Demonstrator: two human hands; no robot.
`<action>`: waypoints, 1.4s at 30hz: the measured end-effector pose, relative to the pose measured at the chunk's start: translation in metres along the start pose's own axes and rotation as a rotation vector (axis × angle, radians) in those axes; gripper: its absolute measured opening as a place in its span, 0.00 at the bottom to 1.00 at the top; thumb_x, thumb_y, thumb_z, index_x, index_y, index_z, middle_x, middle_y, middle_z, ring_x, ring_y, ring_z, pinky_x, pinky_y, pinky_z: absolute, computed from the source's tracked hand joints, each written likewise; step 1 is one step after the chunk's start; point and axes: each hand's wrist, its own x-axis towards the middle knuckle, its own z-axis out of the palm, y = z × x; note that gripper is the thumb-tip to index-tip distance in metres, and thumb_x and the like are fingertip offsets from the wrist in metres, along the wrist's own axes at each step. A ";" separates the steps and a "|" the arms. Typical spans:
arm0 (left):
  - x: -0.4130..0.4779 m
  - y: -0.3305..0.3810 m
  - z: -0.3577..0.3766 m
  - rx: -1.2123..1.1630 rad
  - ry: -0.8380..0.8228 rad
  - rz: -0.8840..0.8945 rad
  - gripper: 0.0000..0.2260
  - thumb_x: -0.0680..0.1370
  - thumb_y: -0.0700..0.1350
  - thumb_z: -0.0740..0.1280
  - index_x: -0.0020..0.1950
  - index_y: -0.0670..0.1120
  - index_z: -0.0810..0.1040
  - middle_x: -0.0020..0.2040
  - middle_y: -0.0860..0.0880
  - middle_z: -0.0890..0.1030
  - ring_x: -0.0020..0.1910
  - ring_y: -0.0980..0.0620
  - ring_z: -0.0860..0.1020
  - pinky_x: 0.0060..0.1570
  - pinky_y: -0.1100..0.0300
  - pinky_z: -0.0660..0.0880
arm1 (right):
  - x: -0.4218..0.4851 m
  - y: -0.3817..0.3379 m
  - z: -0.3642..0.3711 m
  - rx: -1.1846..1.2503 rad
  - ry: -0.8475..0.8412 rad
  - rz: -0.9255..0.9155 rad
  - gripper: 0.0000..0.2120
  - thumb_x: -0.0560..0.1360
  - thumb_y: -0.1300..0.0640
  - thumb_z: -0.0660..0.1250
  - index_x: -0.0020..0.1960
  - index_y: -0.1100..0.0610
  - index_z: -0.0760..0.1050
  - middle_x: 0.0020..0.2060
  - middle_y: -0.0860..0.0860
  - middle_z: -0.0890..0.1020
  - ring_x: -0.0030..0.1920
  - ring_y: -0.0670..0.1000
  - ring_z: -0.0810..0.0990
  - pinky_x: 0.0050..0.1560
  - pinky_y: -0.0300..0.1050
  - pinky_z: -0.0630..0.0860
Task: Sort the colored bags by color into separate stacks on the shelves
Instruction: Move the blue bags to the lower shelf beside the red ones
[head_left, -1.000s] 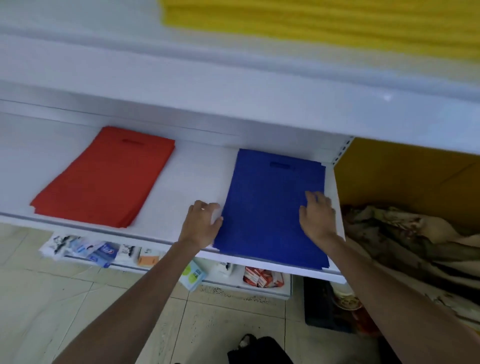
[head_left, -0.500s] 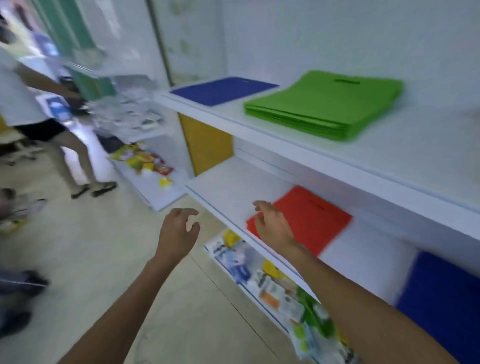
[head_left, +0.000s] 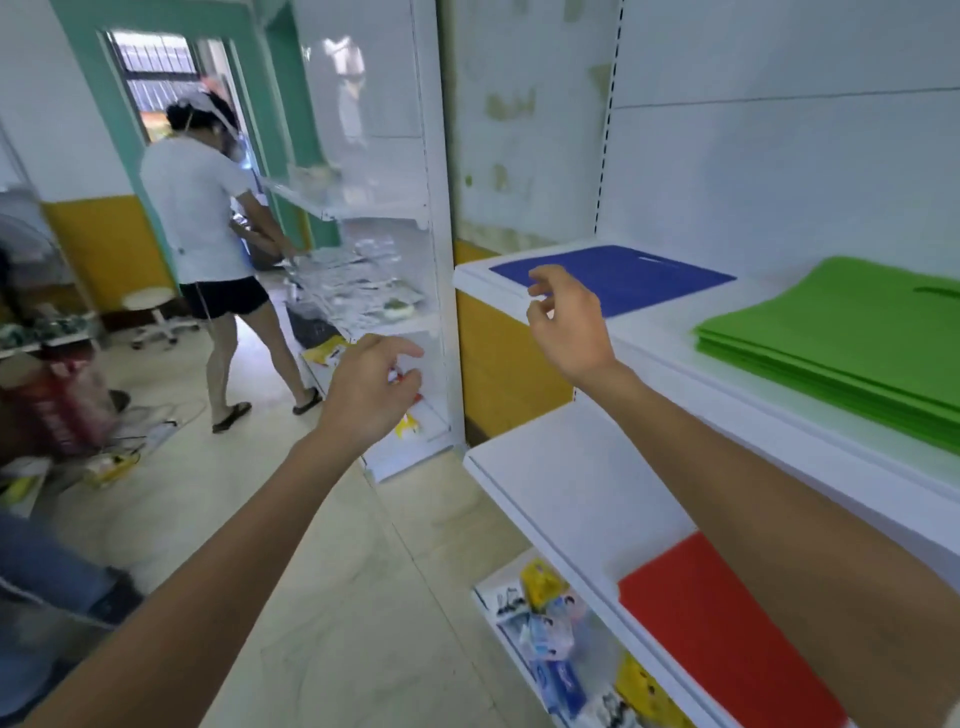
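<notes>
A blue bag (head_left: 623, 278) lies flat at the left end of the upper white shelf (head_left: 654, 338). To its right on the same shelf sits a stack of green bags (head_left: 852, 332). Red bags (head_left: 717, 618) lie on the lower shelf (head_left: 561, 493), partly hidden by my right forearm. My right hand (head_left: 569, 322) hovers just in front of the blue bag, fingers loosely curled, holding nothing. My left hand (head_left: 369, 389) hangs in the air over the aisle, fingers relaxed and empty.
A person in a white shirt (head_left: 202, 218) stands in the aisle by another white shelf unit (head_left: 374, 260) with packets. Small packets (head_left: 550, 639) lie on the bottom shelf. A stool (head_left: 150, 306) and clutter (head_left: 62, 400) stand at the left on the tiled floor.
My view swung left from the lower shelf to the aisle. Both hands left the blue bag on the lower shelf and rose; the right hand now hovers by the upper shelf's blue bag.
</notes>
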 end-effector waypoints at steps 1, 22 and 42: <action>0.017 -0.003 0.007 -0.019 -0.003 0.000 0.10 0.75 0.38 0.65 0.55 0.44 0.79 0.53 0.44 0.75 0.54 0.47 0.74 0.49 0.62 0.68 | 0.014 0.005 0.005 -0.007 0.001 -0.004 0.17 0.76 0.64 0.59 0.65 0.61 0.69 0.57 0.55 0.77 0.55 0.54 0.76 0.56 0.50 0.75; 0.309 -0.039 0.167 -0.166 -0.387 0.321 0.12 0.77 0.45 0.63 0.60 0.47 0.76 0.61 0.47 0.75 0.59 0.49 0.73 0.56 0.58 0.70 | 0.163 0.136 -0.015 -0.407 0.401 0.476 0.15 0.76 0.63 0.60 0.63 0.61 0.70 0.58 0.57 0.76 0.52 0.53 0.75 0.50 0.42 0.70; 0.341 -0.024 0.219 -0.310 -0.605 0.412 0.10 0.76 0.47 0.66 0.55 0.45 0.73 0.47 0.50 0.77 0.45 0.51 0.73 0.43 0.58 0.69 | 0.129 0.136 -0.004 -0.997 0.417 0.967 0.11 0.77 0.63 0.56 0.58 0.59 0.71 0.56 0.59 0.75 0.56 0.61 0.73 0.52 0.51 0.69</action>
